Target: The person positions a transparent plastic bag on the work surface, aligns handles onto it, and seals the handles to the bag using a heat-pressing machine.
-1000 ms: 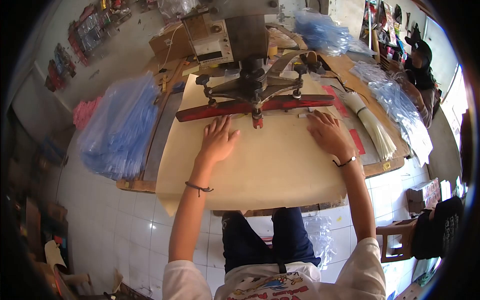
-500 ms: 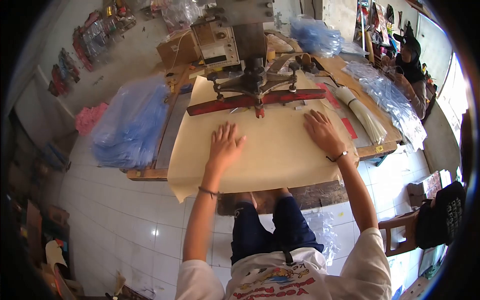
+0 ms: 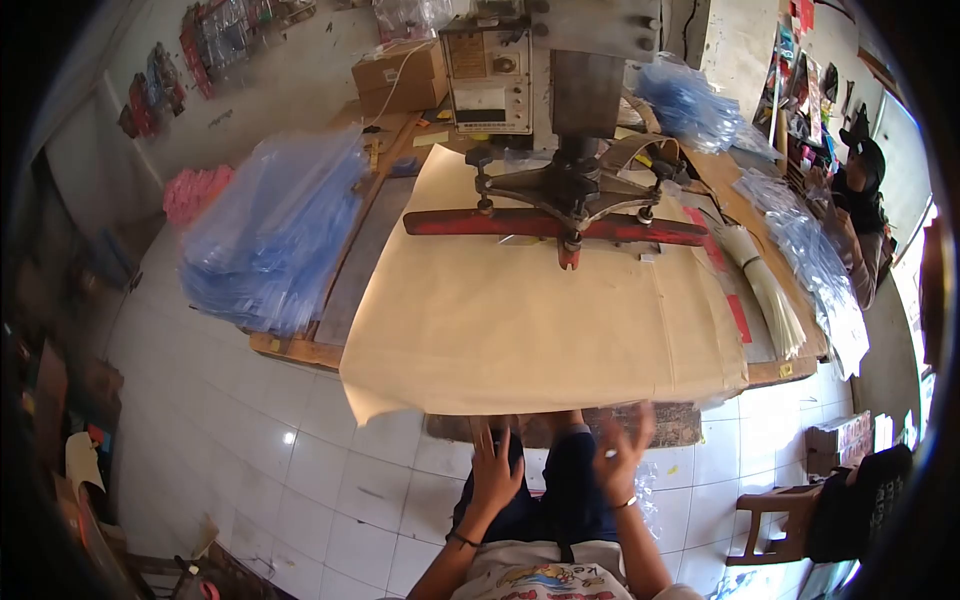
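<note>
A large tan sheet (image 3: 540, 330) lies over the table beneath the red bar (image 3: 480, 222) of a press (image 3: 575, 185). Below the sheet's front edge, my left hand (image 3: 496, 472) is over my lap, fingers apart and holding nothing. My right hand (image 3: 622, 460) is raised near the front edge on the right, slightly blurred, with its fingers spread and nothing in them. Neither hand touches the sheet. Small pieces (image 3: 648, 257) lie on the sheet beside the bar.
Blue plastic sheets (image 3: 270, 235) are piled at the left, beside a pink bundle (image 3: 197, 194). A bundle of white strips (image 3: 768, 295) and clear bags (image 3: 810, 250) lie at the right. A person (image 3: 858, 200) is at the far right. A stool (image 3: 780, 525) stands on the floor.
Both my hands have left the sheet and drawn back toward my lap. The camera view has shifted, so the press now appears farther right.
</note>
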Available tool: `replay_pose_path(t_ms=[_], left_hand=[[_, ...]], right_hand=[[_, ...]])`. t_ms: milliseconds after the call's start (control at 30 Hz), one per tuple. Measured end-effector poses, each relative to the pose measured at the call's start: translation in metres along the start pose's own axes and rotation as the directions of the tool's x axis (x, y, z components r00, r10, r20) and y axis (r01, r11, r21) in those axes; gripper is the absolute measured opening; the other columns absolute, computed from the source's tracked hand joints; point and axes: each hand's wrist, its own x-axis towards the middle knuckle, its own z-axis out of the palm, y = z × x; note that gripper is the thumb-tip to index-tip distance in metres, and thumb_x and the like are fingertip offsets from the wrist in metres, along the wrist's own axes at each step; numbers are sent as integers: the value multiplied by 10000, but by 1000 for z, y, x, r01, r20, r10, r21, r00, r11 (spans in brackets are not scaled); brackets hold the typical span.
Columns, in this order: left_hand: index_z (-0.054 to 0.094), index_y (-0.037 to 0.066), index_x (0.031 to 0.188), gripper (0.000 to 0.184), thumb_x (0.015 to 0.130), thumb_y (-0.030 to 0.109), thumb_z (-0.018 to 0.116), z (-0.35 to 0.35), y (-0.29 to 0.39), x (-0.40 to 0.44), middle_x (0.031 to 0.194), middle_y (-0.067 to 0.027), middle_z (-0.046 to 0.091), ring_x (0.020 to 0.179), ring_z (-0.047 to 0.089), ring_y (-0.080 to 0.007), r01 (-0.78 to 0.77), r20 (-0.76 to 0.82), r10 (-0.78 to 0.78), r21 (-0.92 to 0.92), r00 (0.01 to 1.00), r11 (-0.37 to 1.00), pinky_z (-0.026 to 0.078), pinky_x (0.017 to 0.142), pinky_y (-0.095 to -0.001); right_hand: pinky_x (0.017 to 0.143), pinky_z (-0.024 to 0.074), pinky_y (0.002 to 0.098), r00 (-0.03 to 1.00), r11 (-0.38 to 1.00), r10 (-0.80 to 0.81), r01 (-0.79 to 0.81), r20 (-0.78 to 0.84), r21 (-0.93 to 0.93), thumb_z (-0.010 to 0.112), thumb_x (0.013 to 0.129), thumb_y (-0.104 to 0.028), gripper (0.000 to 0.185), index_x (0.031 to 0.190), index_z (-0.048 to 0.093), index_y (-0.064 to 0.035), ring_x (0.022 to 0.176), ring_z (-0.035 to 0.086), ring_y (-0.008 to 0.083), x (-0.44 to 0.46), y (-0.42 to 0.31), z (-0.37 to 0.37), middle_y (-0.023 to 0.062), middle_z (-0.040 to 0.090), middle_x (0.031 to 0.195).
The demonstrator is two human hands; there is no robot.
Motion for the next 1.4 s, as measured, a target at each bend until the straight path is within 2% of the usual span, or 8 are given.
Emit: replay_pose_path(t_ms=[67,100,167,233,267,367,400,1400], left_hand=[[460,235,1510,803,801,457,764,22,-13,-25,1572,-344,271,1355,360,-604,52,248,-120,263,961,963,389,998,-740],[441,247,1520,823,797,469,766,25,-18,-21,1565,-353,269,1323,384,-620,111,254,-168,226,953,968,416,962,-738],[402,273,1540,865,790,494,771,31,-29,-10,1552,-371,267,1258,431,-653,238,277,-274,155,921,959,469,890,-734],[292,272,1575,963,783,520,781,33,-34,14,1541,-414,196,1189,477,-678,325,378,-376,193,846,926,520,830,-693],[332,256,1559,921,797,531,769,37,-40,29,1533,-362,289,1210,513,-602,336,392,-385,190,836,922,532,863,-628],[524,172,1441,750,817,517,757,77,-73,63,1411,-194,570,1202,610,-410,208,392,-193,4,900,978,541,916,-513],[615,131,1348,598,876,489,693,98,-90,69,1297,-128,668,1180,630,-376,78,288,-62,-45,956,996,527,942,-497],[612,124,1349,578,897,481,663,71,-139,49,1285,-149,669,1173,630,-389,279,143,-300,151,943,948,524,942,-505]], right_hand=[[1147,333,566,794,954,277,-293,541,-57,707,868,-230,614,1434,515,-86,1426,359,483,-68,21,41,282,375,1547],[1097,397,561,654,921,375,-183,657,-344,760,822,-359,728,1447,502,-89,1360,439,487,-70,2,32,260,452,1497],[1056,435,561,516,831,537,-460,668,-313,791,779,-447,768,1416,541,-98,1300,513,448,-65,22,53,224,532,1437],[1027,468,522,420,852,480,-431,770,-296,771,808,-447,705,1386,564,-100,1255,563,422,-52,42,76,209,573,1393],[1013,484,502,375,863,449,-417,811,-284,760,823,-447,674,1371,576,-101,1233,588,409,-50,53,89,202,593,1372],[990,502,471,775,965,208,-262,597,3,738,858,-405,558,1302,624,-87,1198,618,381,-111,110,166,204,662,1262],[990,502,471,806,977,176,-215,565,4,738,859,-404,557,1301,624,-86,1198,618,381,-118,118,178,204,662,1262],[985,505,469,744,962,273,-232,610,-147,727,872,-384,526,1289,631,-77,1187,625,380,-117,79,127,202,668,1250]])
